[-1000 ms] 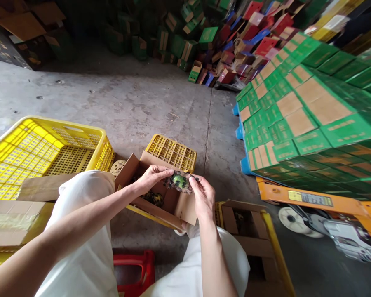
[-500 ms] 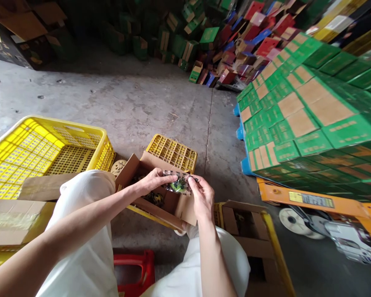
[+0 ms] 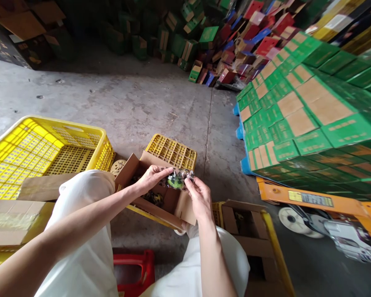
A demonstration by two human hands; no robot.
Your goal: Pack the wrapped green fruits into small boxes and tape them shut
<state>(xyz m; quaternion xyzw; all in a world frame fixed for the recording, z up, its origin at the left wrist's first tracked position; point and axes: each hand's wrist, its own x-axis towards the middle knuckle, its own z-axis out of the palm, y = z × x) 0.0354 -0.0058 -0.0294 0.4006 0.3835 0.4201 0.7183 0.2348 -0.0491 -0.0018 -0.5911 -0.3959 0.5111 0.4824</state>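
Observation:
A small clear plastic packet with dark print and a green patch (image 3: 176, 180) is stretched between my two hands, above an open cardboard box (image 3: 172, 200). My left hand (image 3: 152, 178) pinches the packet's left end, thumb on top. At the right end my right hand (image 3: 199, 196) pinches it between thumb and fingers. Inside the box lie dark, patterned packets (image 3: 154, 199), partly hidden by my left forearm. The box rests on a yellow crate (image 3: 156, 220) between my knees.
Left is a large yellow crate (image 3: 102, 144); ahead, an upturned yellow crate (image 3: 171, 149). Another open carton (image 3: 250, 245) stands by my right knee. An orange pallet jack (image 3: 312, 198) and stacked green boxes (image 3: 297, 119) are at right. A red plastic stool (image 3: 146, 268) is below.
My right hand has shifted slightly left and its fingers have opened out a little. More of the packet's green patch shows, and the packet is stretched flatter between both hands.

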